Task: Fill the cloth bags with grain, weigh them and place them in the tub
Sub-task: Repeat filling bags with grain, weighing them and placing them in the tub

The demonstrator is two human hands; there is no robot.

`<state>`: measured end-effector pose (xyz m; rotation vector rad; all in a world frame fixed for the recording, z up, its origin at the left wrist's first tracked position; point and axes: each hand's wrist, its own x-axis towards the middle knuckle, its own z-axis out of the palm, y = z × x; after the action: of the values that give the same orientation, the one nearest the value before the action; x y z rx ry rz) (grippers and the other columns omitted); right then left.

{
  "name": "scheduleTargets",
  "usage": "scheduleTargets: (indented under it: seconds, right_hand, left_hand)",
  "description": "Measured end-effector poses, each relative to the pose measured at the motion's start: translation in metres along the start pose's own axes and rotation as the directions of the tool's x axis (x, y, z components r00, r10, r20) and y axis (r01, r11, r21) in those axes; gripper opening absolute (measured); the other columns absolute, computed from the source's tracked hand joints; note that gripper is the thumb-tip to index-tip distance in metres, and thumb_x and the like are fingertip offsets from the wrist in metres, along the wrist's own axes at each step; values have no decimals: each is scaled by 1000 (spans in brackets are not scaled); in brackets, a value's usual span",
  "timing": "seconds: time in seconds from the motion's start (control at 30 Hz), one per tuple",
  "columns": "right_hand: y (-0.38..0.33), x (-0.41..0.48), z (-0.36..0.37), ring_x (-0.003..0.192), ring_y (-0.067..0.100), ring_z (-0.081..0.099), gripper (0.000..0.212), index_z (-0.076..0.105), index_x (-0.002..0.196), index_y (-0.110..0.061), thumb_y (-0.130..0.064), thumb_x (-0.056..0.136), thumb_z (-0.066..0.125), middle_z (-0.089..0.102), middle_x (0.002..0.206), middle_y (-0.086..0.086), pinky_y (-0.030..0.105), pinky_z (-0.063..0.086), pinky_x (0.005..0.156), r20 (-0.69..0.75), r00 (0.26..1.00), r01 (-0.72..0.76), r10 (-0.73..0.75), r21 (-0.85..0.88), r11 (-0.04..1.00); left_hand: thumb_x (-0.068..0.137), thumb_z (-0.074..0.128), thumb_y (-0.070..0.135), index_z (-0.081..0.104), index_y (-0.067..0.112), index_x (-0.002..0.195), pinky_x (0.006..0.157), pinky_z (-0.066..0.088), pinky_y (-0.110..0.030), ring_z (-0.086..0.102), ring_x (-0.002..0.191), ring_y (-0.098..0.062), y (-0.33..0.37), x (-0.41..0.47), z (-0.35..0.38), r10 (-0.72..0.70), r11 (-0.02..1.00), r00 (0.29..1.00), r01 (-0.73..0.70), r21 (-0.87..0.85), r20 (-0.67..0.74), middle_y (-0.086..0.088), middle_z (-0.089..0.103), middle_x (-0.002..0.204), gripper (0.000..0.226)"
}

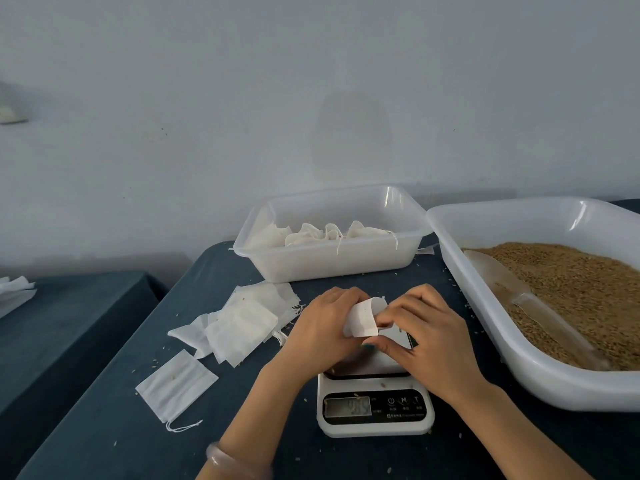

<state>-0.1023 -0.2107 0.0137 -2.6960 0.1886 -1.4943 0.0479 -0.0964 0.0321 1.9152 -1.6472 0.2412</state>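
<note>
Scale [375, 407] centre-front. Left hand [325, 323] and right hand [422, 334], gripping a cloth bag [363, 318], crowd over its platform; only the display end is uncovered.

Right flank is walled by the grain tub [485, 306], with a narrow strip of cloth between it and the scale. Tub is open from above; scoop [540, 306] lies along its near side.

Far side is closed by the small tub [329, 265], its corner almost touching the grain tub. A bare band runs between it and the hands.

Left: flat pile of empty bags [249, 317] and a single bag [176, 386], both low. Table [114, 438] is bare front-left.
</note>
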Motion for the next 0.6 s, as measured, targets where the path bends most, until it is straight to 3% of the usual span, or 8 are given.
scheduleTargets:
  seconds: [0.17,0.3,0.47,0.6]
  right_hand:
    - [-2,1,-1,90,7,52,29,65,89,-19,-47,88,62,62,90,-11,16,42,73,-62,993,-94,104,138,986]
    - [-5,2,-6,86,4,49,14,57,95,-18,-29,91,51,58,92,-10,16,39,69,-139,965,-181,221,254,950]
    - [-23,15,-12,94,1,47,19,59,100,-18,-27,85,50,59,98,-10,13,37,79,33,979,-205,202,114,972]
    - [-32,48,-30,108,17,51,35,56,116,-18,-31,83,60,59,113,-6,32,43,90,165,963,-216,215,-14,976]
  left_hand:
    - [75,80,23,60,18,104,73,36,-14,47,92,-3,-1,2,-2,-70,994,997,67,-87,-29,13,58,99,36]
    - [79,78,25,59,21,103,75,35,-6,46,90,-1,-3,1,-2,-132,986,989,125,-107,-67,25,49,92,31]
    - [79,78,26,58,20,102,69,35,-10,46,88,-5,-5,1,0,-150,986,985,143,-82,-90,16,50,93,31]
    - [78,77,25,57,20,103,69,35,-21,46,89,-6,-9,0,1,-170,985,979,164,-60,-109,15,51,95,32]
